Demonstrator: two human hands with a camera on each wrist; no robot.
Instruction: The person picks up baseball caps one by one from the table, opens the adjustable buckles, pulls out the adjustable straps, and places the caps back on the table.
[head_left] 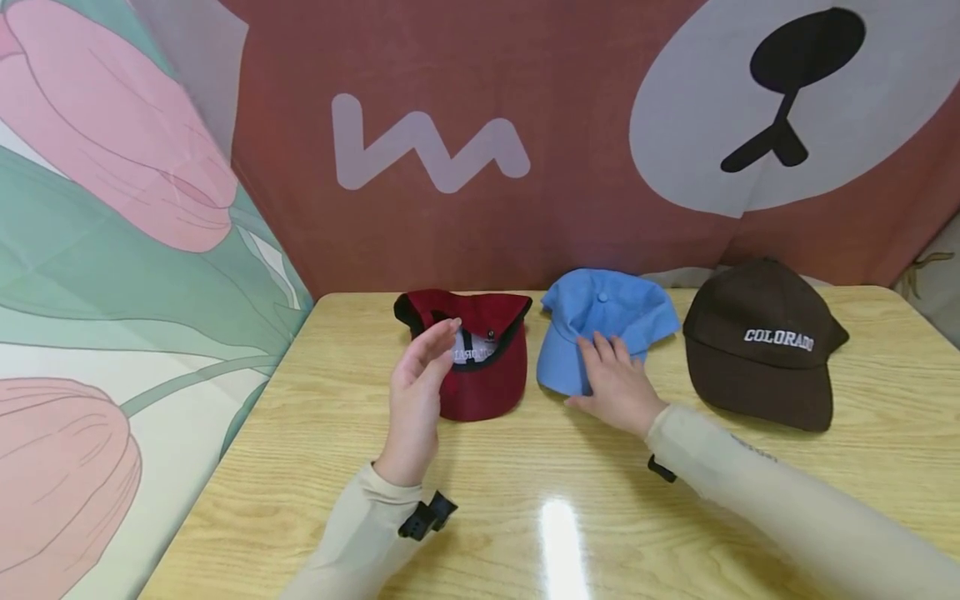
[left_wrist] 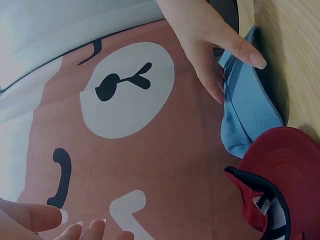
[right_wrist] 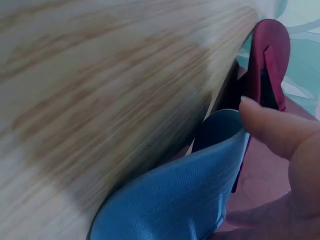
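Observation:
A blue cap (head_left: 567,362) sits on the table between a red cap (head_left: 483,392) and a dark brown cap (head_left: 757,358). My right hand (head_left: 621,385) lies over the blue cap's brim and front, its fingers spread. In the right wrist view the thumb (right_wrist: 270,127) is at the brim's edge, with a wide gap to the other fingers. My left hand (head_left: 417,400) is raised in front of the red cap, its fingers extended and nothing held. The red cap lies with its inside and black inner band showing. White COLORADO lettering marks the brown cap's front.
The caps stand along the far side of a light wooden table (head_left: 480,517). Right behind them hangs a reddish-brown cloth (head_left: 450,242) with a bear's face. A flowered cloth (head_left: 172,292) borders the table's left side.

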